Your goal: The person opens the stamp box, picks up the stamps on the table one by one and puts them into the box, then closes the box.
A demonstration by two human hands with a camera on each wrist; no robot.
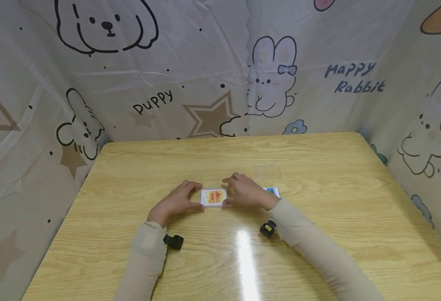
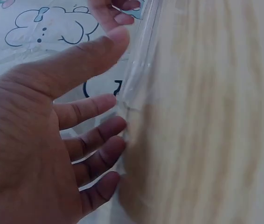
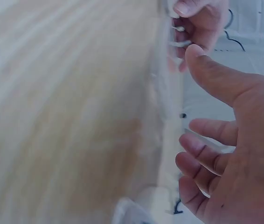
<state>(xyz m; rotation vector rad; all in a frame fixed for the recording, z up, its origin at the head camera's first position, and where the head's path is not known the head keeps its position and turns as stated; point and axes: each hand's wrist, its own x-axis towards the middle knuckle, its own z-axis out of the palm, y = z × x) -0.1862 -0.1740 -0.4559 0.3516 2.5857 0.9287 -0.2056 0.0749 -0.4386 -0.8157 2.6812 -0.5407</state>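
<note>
A small stack of white-bordered cards (image 1: 214,197), with a red and yellow picture on top, lies flat at mid-table. Its clear plastic case (image 2: 143,51) shows edge-on in the left wrist view. My left hand (image 1: 179,198) is at the left end of the stack, thumb by the near corner and forefinger by the far one. Opposite it, my right hand (image 1: 245,191) is at the right end, thumb at the near corner. Both wrist views show loosely extended fingers, with thumb and fingers apart. Another card (image 1: 273,192), blue and green, is partly hidden behind the right wrist.
A thin transparent plastic piece (image 1: 268,172) lies beyond the right hand. The wooden table (image 1: 149,163) reaches back to a printed cloth (image 1: 205,71) hanging around it. Black wrist cameras (image 1: 174,241) stick out from both forearms over the tabletop.
</note>
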